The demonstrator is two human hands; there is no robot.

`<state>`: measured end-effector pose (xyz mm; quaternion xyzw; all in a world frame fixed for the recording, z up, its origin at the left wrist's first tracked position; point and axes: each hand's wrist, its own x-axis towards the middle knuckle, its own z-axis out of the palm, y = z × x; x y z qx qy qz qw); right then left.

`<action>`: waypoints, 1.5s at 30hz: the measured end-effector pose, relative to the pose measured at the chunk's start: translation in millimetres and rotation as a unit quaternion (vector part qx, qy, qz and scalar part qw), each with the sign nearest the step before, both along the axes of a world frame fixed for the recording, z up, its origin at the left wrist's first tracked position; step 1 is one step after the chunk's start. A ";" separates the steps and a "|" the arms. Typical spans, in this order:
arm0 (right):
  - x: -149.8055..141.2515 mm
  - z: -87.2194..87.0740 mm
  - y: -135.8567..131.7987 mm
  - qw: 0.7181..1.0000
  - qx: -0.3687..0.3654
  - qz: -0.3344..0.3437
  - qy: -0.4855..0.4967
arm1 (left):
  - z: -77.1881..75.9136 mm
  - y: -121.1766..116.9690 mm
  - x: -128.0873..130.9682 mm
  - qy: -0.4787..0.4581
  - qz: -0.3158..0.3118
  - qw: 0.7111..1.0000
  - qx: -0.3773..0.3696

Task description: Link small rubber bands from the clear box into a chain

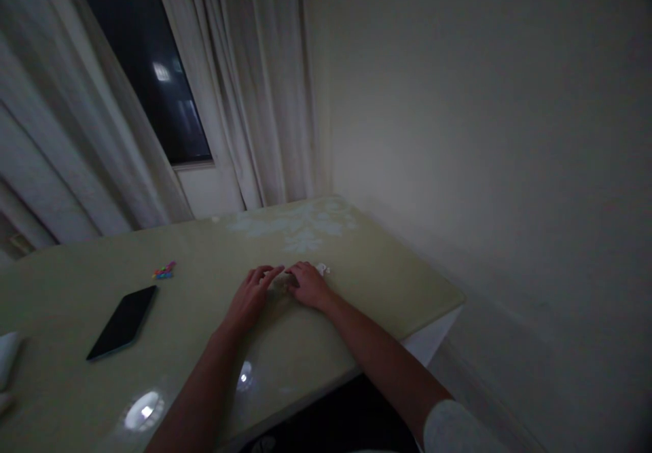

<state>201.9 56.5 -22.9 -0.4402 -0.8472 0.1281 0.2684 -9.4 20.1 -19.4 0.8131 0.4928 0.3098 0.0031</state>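
My left hand (253,291) rests low over the table, its fingers stretched out toward the right. Close beside it, my right hand (307,284) is bent with the fingers curved to the left and the thumb held apart below them. The fingertips of both hands nearly meet. Something small and pale seems to lie between them, too dim to make out. Just behind my right hand sits a little cluster of small white pieces (322,269), partly covered by the hand.
A black tablet (123,322) lies flat on the glossy pale table (204,317). Beyond it is a small pile of colourful pieces (164,271). A white object (7,358) is cut off at the left edge. Curtains (269,100) and a wall (473,134) border the table.
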 end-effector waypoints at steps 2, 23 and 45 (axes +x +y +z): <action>0.3 -0.6 1.3 1.000 0.000 0.007 -0.004 | -0.8 0.2 -0.7 -0.008 0.003 1.000 0.003; 0.6 12.9 -11.8 0.977 0.032 0.196 -0.081 | -2.1 -0.9 -15.9 -0.238 0.168 0.956 -0.025; 38.2 41.7 -1.1 0.950 -0.090 0.299 -0.025 | 6.7 -9.9 -30.4 -0.208 0.208 0.942 -0.165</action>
